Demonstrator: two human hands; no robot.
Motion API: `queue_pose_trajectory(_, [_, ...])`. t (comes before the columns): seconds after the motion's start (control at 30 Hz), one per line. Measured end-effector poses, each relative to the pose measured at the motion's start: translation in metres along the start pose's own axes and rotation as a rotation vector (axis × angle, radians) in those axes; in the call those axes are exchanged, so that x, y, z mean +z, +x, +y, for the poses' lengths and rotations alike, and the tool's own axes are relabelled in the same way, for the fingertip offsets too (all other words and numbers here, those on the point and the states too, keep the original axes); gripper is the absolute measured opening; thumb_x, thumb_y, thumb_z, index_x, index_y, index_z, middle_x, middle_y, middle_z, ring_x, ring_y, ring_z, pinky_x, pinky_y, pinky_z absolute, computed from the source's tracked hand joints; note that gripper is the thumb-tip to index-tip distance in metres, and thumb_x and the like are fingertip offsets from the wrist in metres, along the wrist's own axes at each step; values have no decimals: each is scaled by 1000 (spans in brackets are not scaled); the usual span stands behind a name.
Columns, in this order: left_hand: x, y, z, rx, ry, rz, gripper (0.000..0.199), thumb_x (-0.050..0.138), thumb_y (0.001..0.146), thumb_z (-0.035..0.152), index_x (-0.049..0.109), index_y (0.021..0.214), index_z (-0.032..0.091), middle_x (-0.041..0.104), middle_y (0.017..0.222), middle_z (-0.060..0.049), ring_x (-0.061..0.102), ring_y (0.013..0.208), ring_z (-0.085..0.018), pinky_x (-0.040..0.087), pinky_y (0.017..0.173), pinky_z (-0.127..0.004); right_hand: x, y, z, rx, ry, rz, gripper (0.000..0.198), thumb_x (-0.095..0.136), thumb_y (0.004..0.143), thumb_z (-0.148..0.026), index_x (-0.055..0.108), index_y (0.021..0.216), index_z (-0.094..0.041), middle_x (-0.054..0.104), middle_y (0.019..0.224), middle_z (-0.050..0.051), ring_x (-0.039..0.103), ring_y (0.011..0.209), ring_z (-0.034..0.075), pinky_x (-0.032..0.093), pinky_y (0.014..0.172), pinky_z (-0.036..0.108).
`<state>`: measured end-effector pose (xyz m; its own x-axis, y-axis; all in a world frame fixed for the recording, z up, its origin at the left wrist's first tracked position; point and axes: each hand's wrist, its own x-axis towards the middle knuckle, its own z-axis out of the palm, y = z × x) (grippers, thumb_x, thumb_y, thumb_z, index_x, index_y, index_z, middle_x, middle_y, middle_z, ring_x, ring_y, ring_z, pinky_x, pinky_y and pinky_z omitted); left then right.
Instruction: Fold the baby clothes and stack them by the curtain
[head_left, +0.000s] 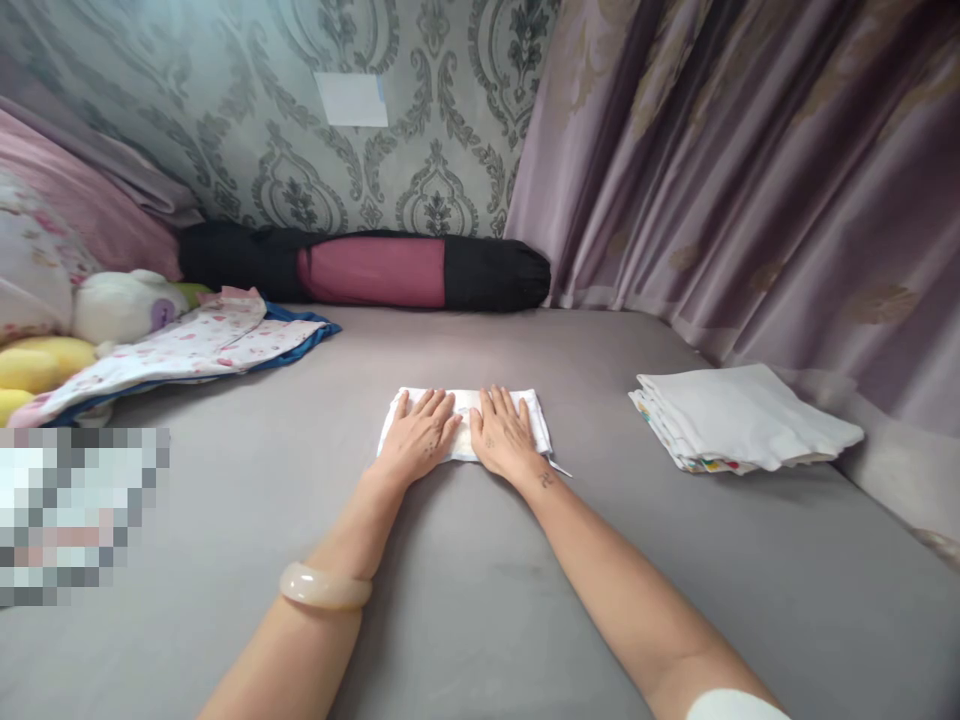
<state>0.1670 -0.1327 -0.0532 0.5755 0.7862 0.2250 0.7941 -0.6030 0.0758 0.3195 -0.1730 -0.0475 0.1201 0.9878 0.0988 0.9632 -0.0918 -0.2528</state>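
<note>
The left hand [420, 438] and right hand [506, 432] press palm-down on a folded white cloth [463, 440], their fingers [496, 403] extended and loose, gripping nothing. The cloth lies on the grey bed [480, 600]. From it, a folded white stack [742, 415] sits at three o'clock, a black-and-maroon roll [375, 270] at eleven, and a printed cloth [202, 358] between nine and ten.

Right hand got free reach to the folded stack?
Probably yes: the right hand lies on the white cloth, and flat grey sheet, with no obstacle visible, leads to the stack.
</note>
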Motion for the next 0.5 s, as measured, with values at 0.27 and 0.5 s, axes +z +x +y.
queue_pose_trajectory(0.27, [3, -3, 6, 39, 25, 31, 51, 21, 101, 35, 45, 139, 11, 46, 146, -19, 39, 138, -29, 24, 115, -55, 1, -5, -7, -71, -11, 63, 55, 26, 100, -32, 37, 148, -8, 32, 155, 16, 24, 145, 27, 10, 118, 44])
queue_pose_trajectory(0.5, [6, -2, 6, 27, 18, 4, 52, 21, 101, 37, 43, 140, 10, 45, 147, -19, 37, 140, -29, 29, 113, -51, 2, -5, -7, -61, 7, 7, 56, 24, 100, -33, 35, 149, -9, 32, 155, 16, 24, 145, 26, 12, 117, 44])
